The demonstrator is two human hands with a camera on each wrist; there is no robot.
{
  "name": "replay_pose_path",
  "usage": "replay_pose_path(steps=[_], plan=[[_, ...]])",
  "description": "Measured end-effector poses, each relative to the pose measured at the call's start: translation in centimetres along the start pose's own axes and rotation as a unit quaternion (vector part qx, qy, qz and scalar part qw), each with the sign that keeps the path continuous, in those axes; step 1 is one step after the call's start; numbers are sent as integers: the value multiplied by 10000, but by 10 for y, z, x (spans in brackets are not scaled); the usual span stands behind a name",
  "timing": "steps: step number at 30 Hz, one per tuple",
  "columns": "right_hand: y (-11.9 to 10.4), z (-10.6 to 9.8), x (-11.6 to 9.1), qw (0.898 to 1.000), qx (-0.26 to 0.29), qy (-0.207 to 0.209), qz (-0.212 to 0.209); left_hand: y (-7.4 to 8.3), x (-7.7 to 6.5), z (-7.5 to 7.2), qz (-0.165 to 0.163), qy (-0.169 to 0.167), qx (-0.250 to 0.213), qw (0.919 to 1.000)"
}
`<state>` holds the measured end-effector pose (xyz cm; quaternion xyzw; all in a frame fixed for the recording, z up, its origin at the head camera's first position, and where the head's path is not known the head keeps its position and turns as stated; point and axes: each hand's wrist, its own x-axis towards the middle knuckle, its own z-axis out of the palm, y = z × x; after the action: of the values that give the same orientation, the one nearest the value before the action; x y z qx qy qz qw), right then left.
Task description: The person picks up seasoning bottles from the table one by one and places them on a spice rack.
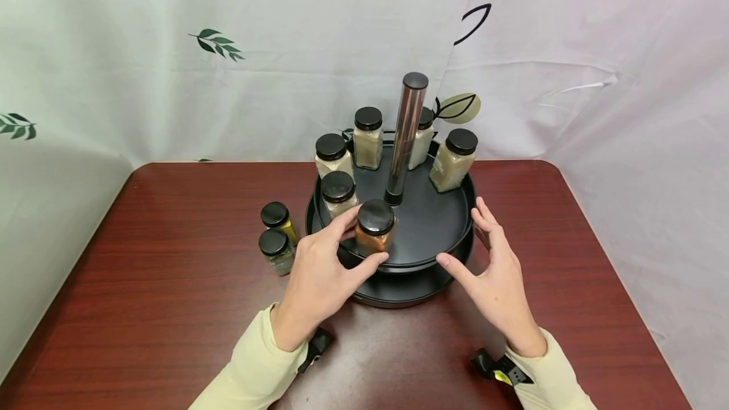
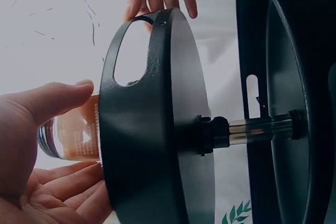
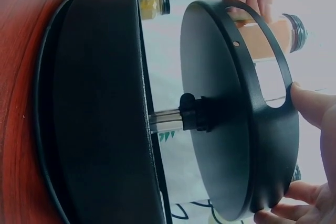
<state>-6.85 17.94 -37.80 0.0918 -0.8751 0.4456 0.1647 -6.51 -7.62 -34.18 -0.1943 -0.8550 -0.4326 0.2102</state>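
My left hand [image 1: 321,277] spans a black-lidded spice jar [image 1: 376,239] with orange-brown powder, thumb on the near side and fingers on the far side. The jar stands upright at the front left of the upper tray [image 1: 418,239] of a black two-tier turntable. In the left wrist view, the thumb [image 2: 68,95] overlaps the jar's side. My right hand [image 1: 498,277] is spread along the tray's front right rim. The right wrist view has its thumb tip at the rim beside a slot and its fingertips [image 3: 270,216] lower on the same rim.
Several jars of pale powder stand around the upper tray, among them one at the right [image 1: 454,160]. A pole [image 1: 407,138] rises from its middle. Left of the turntable, a green jar [image 1: 277,252] and a yellow jar [image 1: 279,220] stand on the brown table [image 1: 171,283].
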Motion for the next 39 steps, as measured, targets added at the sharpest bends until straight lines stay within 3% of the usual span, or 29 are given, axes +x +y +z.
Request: replay_pose_path(steps=[5, 9, 12, 16, 19, 24, 31, 34, 39], plan=[[-2, -1, 1, 10000, -12, 2, -51, 0, -4, -9, 71, 10, -46, 10000], [-9, -3, 2, 9987, 144, 205, -440, -1, -9, -18, 180, 58, -150, 9997], [-18, -5, 5, 9957, 363, 451, -719, -3, -12, -26, 334, 362, -166, 9986], [-25, -8, 8, 9931, 786, 608, -624, -9, -17, -37, 426, 919, -162, 9947], [-23, -9, 11, 9900, 1217, 574, -423, -18, -21, -44, 314, 1188, -4, 9924], [-15, -10, 16, 9805, 1914, 378, -250, -38, -30, -55, -21, 1318, 650, 9891], [20, -10, 27, 9535, 2946, -557, -290, -60, -45, -56, -670, 1291, 1408, 9793], [16, -13, 27, 9587, 2710, -815, -277, -65, -49, -54, -879, 1287, 1504, 9763], [2, -16, 25, 9786, 1831, -830, -448, -70, -55, -51, -1217, 1223, 1616, 9716]])
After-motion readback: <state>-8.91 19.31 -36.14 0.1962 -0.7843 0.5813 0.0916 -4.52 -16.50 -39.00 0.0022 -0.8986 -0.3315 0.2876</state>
